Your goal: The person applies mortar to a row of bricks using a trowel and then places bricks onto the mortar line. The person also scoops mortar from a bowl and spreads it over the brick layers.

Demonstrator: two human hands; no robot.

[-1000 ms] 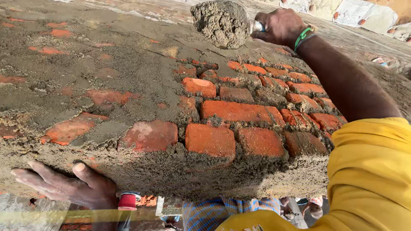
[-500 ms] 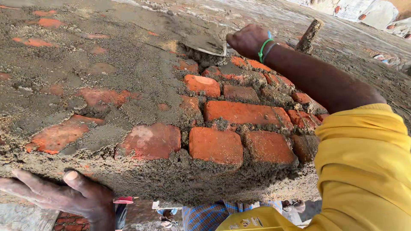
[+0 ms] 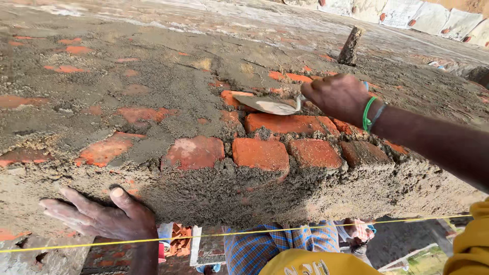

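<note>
My right hand (image 3: pixel 337 95) grips a mason's trowel (image 3: pixel 270 105), whose flat blade lies over the red bricks (image 3: pixel 260 153) at the top of a brick wall. A green band sits on that wrist. Wet grey mortar (image 3: pixel 153 86) covers most of the wall's top, with brick faces showing through it. My left hand (image 3: pixel 104 219) rests flat, fingers spread, against the mortar-smeared face of the wall below the top edge. It holds nothing.
A yellow guide string (image 3: pixel 229 234) runs taut across the wall's face. A short mortar-caked stake (image 3: pixel 351 46) stands upright at the back. Below the wall there are a checked cloth (image 3: pixel 265 244) and loose brick pieces (image 3: pixel 178 239). White sacks (image 3: pixel 423 18) lie far back.
My right hand came down from the far side with a trowel full of mortar, dropped it, and now draws the emptied blade back over the bricks. My left hand stays on the wall's face.
</note>
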